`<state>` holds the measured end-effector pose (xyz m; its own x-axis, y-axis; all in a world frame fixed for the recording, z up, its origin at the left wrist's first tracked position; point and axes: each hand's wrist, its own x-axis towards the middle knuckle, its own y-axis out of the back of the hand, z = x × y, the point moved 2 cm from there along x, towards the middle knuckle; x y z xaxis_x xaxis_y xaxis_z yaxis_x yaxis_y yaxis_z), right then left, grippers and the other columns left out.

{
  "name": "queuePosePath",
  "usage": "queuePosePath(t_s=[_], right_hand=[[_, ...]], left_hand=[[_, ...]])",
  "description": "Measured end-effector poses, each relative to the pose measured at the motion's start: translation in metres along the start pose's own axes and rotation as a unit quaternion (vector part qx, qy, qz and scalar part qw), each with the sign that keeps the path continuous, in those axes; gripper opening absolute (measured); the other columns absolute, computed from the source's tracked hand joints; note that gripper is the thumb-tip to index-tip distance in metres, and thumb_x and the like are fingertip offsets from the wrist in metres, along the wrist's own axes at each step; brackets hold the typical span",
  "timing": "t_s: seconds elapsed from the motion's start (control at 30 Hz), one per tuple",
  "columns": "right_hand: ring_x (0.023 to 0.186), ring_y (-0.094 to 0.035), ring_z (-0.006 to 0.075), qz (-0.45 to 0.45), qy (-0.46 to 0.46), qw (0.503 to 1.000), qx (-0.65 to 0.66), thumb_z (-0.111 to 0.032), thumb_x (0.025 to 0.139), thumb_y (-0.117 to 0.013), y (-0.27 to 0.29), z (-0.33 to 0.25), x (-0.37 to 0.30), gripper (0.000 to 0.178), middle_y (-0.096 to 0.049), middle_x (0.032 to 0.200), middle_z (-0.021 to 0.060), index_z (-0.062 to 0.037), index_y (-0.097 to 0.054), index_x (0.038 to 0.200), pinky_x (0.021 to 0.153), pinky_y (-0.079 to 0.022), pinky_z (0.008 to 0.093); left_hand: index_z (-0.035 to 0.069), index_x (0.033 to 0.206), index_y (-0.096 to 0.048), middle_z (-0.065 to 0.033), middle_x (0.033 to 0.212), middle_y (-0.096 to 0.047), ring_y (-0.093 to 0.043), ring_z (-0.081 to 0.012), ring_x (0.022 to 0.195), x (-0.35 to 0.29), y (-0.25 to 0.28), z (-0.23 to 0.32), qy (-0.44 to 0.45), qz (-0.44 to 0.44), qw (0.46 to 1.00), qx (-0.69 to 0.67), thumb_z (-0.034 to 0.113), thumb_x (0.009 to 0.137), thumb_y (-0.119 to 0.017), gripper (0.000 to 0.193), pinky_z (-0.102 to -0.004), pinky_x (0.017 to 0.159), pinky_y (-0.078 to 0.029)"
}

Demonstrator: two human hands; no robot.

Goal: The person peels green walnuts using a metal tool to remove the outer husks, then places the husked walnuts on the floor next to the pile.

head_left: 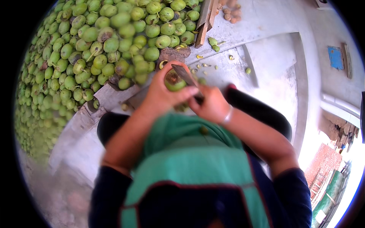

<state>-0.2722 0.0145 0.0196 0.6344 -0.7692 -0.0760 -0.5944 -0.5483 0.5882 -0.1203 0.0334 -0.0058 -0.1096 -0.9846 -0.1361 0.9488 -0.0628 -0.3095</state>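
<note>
My left hand (161,93) is curled around a round green-husked fruit (174,85), which looks like a walnut in its husk. Its upper side is cut open, showing brown inside a green rim. My right hand (214,105), with a pale bracelet at the wrist, grips a knife by its handle. The dark, broad knife blade (184,76) slants over the fruit's right edge, close to my left thumb. Whether the edge is inside the husk, I cannot tell. Both hands are raised in front of my green apron (194,159).
A large heap of green fruits (91,49) fills the left and far left. Wooden boards (203,24) and a brown stone (175,54) border it. Husk scraps (205,65) lie on the pale floor (272,57) ahead. Brown nuts (232,14) sit at the far side.
</note>
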Motion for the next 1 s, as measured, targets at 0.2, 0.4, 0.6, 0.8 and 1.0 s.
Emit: queuePosePath(t_s=[0.2, 0.4, 0.6, 0.8, 1.0], right_hand=[[0.06, -0.057, 0.0344, 0.018, 0.058, 0.993, -0.106, -0.011, 0.073, -0.058, 0.007, 0.01, 0.002, 0.02, -0.057, 0.07, 0.0152, -0.0047, -0.059, 0.092, 0.056, -0.047, 0.0424], [0.061, -0.059, 0.0329, 0.012, 0.053, 0.994, -0.095, -0.01, 0.073, -0.057, 0.012, 0.014, 0.003, 0.016, -0.059, 0.071, 0.0141, -0.0051, -0.061, 0.087, 0.056, -0.048, 0.0403], [0.059, -0.062, 0.0264, -0.039, -0.059, 0.993, 0.097, -0.01, 0.077, -0.057, 0.02, 0.002, 0.001, 0.012, -0.062, 0.069, 0.0139, -0.0034, -0.063, 0.085, 0.057, -0.049, 0.0325], [0.058, -0.061, 0.0174, -0.021, -0.147, 0.985, 0.094, -0.01, 0.079, -0.055, 0.022, 0.013, 0.007, 0.013, -0.061, 0.064, 0.0118, -0.0027, -0.064, 0.085, 0.058, -0.048, 0.0294], [0.058, -0.061, 0.0167, -0.058, -0.191, 0.976, 0.092, -0.011, 0.079, -0.055, 0.016, 0.016, 0.01, 0.014, -0.062, 0.066, 0.0112, -0.0023, -0.064, 0.084, 0.059, -0.048, 0.0294]], left_hand=[[0.003, 0.101, -0.047, -0.0072, 0.088, -0.058, -0.059, -0.0232, 0.095, 0.002, -0.001, -0.002, 0.042, -0.02, 0.998, -0.036, 0.002, 0.07, -0.071, 0.039, -0.036, 0.087, -0.046], [0.004, 0.102, -0.047, -0.0106, 0.096, -0.059, -0.058, -0.0258, 0.101, 0.004, -0.002, -0.006, 0.061, -0.042, 0.99, -0.119, 0.002, 0.072, -0.068, 0.037, -0.0371, 0.087, -0.046], [0.005, 0.111, -0.044, -0.0104, 0.096, -0.058, -0.058, -0.0227, 0.097, 0.006, 0.001, -0.006, 0.086, 0.008, 0.985, -0.149, 0.003, 0.076, -0.065, 0.041, -0.0315, 0.079, -0.047], [0.004, 0.12, -0.041, -0.0093, 0.1, -0.057, -0.056, -0.0155, 0.083, 0.022, 0.032, -0.009, 0.154, 0.155, 0.97, -0.11, 0.008, 0.081, -0.062, 0.045, -0.027, 0.071, -0.047], [0.002, 0.123, -0.039, -0.0097, 0.104, -0.057, -0.057, -0.0165, 0.085, 0.035, 0.071, -0.001, 0.118, 0.215, 0.969, -0.042, 0.016, 0.086, -0.058, 0.044, -0.0275, 0.071, -0.049]])
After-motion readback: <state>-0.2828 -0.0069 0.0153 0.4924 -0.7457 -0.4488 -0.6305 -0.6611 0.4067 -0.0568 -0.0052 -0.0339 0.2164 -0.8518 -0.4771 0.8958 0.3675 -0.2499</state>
